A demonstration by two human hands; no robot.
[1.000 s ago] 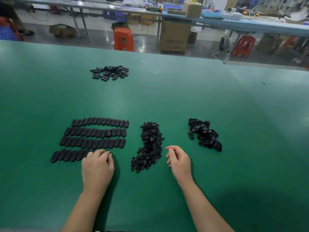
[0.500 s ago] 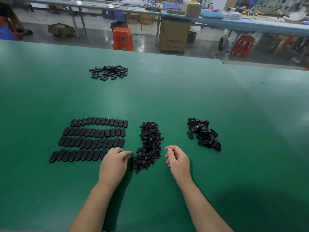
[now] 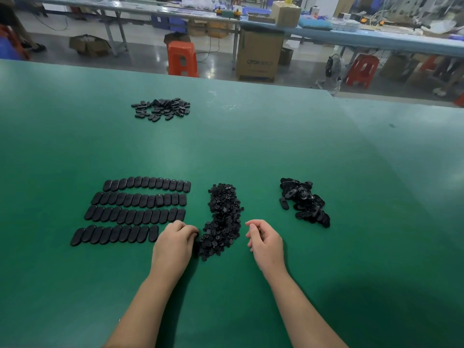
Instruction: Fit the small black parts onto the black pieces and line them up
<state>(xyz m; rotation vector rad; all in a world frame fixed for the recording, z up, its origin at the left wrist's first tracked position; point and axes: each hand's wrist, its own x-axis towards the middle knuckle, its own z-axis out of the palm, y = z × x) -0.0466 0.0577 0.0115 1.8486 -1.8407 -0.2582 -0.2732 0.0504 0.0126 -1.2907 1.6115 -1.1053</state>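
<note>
Your work surface is the green table (image 3: 226, 146), which fills most of the view. On it, to your left, lie four rows (image 3: 135, 209) of oval black pieces, each piece set side by side and touching its neighbour; the nearest row is shorter than the three behind it and ends just beside your left hand. In the middle, between your hands, sits the curved heap (image 3: 222, 219) of small black parts, running from the far end down toward you. To your right of it, well apart, is the pile (image 3: 303, 203) of loose black pieces, some showing a hole in their face. At the far left of the table, well away from the rest, a scatter (image 3: 162, 109) of more oval pieces lies flat. Your left hand (image 3: 173, 244) rests palm down on the table, fingers curled together, with the fingertips touching the near left edge of the heap; whether they grip a part cannot be told. Your right hand (image 3: 265, 241) rests on its edge just right of the heap, not touching it, fingers curled in toward the thumb; whether anything lies inside them cannot be told. Beyond the table edge stand an orange stool (image 3: 182, 59) and a cardboard box (image 3: 259, 56) on the floor.
</note>
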